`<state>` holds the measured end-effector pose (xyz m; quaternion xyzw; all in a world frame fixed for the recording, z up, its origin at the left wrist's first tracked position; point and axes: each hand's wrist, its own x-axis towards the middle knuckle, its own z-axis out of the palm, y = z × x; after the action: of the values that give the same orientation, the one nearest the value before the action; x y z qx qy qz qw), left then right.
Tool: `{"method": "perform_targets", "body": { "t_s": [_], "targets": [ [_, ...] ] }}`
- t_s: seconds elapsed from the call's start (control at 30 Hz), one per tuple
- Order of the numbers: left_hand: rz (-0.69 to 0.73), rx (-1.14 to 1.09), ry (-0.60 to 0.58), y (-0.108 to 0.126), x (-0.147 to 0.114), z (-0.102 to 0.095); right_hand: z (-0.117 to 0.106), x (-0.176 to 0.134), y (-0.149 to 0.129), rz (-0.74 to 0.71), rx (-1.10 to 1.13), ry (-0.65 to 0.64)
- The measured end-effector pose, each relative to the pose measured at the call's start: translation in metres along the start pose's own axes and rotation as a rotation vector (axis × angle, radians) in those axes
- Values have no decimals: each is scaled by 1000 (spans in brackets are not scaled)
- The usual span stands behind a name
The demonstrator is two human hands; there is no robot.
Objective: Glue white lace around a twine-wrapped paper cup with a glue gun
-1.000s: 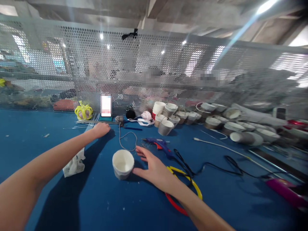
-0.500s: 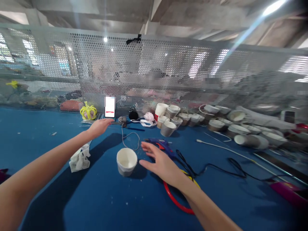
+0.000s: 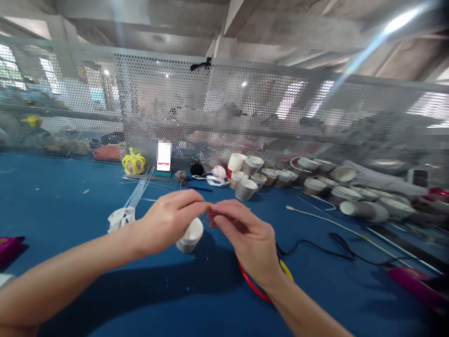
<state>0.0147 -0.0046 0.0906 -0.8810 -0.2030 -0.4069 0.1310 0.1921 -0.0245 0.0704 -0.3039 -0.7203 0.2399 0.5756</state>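
My left hand [image 3: 168, 222] and my right hand [image 3: 247, 238] meet at the fingertips above the blue table [image 3: 196, 299]. Both are closed in a pinch; whatever lies between the fingers is too small to make out. Just below and partly behind my left hand stands a white paper cup [image 3: 191, 238], upright, its near-left side covered. A grey yarn ball [image 3: 181, 177] sits farther back, its strand running down behind my left hand. Beside my right hand, a red ring-shaped piece [image 3: 254, 283] lies partly hidden under the wrist.
Many wrapped cups [image 3: 246, 188] stand in clusters at the back and right. A lit phone [image 3: 163, 157] leans near a yellow pumpkin-like ornament [image 3: 133, 161]. White crumpled material [image 3: 121, 218] lies at left. A black cord [image 3: 315, 243] and white cable [image 3: 326, 216] cross the right side.
My left hand has come back from near the phone toward the middle. My right hand has closed, and the two hands now meet over the cup's right side. The view has shifted slightly.
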Motion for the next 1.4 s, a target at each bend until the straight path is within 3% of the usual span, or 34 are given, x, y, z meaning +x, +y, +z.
{"method": "perform_targets", "body": {
  "t_s": [0.1, 0.27, 0.33, 0.4, 0.43, 0.47, 0.57, 0.6, 0.67, 0.87, 0.97, 1.13, 1.2, 1.3, 1.4],
  "targets": [
    [-39, -33, 14, 11, -5, 1, 4, -7, -6, -26, 25, 25],
    [12, 28, 171, 21, -16, -2, -1, -7, 0, 166, 197, 197],
    [27, -133, 85, 24, -22, -3, -5, -5, 4, 250, 307, 280],
    [-186, -346, -56, 19, -28, -1, -11, -3, 8, 312, 394, 329],
    [-384, -461, -136, 13, -31, 0, -15, -3, 9, 337, 425, 342],
    [-584, -600, -140, 5, -34, 1, -18, -2, 10, 355, 450, 351],
    [-983, -1087, 186, -21, -37, 4, -26, -1, 14, 368, 474, 386],
    [-1039, -1201, 317, -28, -37, 4, -28, -1, 15, 366, 466, 393],
    [-1087, -1331, 445, -36, -35, 4, -29, -1, 18, 368, 454, 395],
    [-1073, -1456, 513, -27, -31, 3, -30, 1, 21, 459, 567, 427],
    [-1029, -1439, 369, -11, -32, 5, -30, -1, 15, 445, 565, 356],
    [-1044, -1387, -211, 23, -38, 13, -18, -13, -2, 579, 375, -163],
    [-1055, -1377, -359, 32, -41, 16, -9, -18, -4, 623, 293, -319],
    [-1051, -1360, -462, 39, -44, 20, 2, -24, -2, 630, 266, -396],
    [-1043, -1298, -445, 38, -45, 23, 6, -28, 0, 621, 276, -388]
  ]
}}
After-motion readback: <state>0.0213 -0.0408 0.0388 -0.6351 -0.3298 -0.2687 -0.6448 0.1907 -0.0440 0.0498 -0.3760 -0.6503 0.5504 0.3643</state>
